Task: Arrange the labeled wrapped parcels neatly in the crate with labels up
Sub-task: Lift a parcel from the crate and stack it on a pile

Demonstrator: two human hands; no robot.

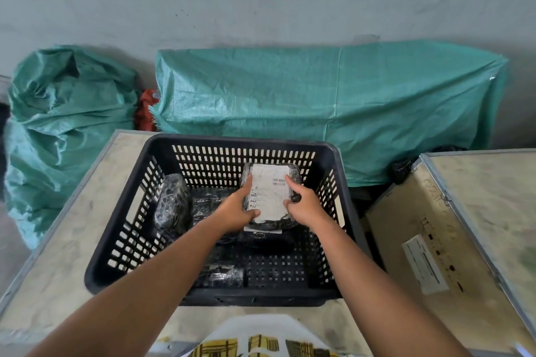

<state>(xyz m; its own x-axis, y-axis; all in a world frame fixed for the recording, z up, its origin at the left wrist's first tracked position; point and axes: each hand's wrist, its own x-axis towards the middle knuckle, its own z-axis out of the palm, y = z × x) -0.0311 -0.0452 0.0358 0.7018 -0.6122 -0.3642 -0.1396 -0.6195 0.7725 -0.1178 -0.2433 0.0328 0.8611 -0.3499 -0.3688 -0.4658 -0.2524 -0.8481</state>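
Note:
A black slotted plastic crate (121, 229) stands on a pale wooden box in front of me. Inside it, toward the far right, both my hands hold a black wrapped parcel with a white label (269, 191) facing up. My left hand (236, 211) grips its left edge and my right hand (304, 205) grips its right edge. Another black wrapped parcel (171, 205) leans upright against the crate's left wall. A flat one (206, 205) lies beside it, partly hidden by my left hand. A further parcel (223, 274) lies at the near side, no label showing.
The crate sits on a wooden box top (72, 255). A second wooden box with a white label (452, 226) stands to the right. Green woven sacks (319, 101) and a green bag (58, 130) lie against the grey wall behind.

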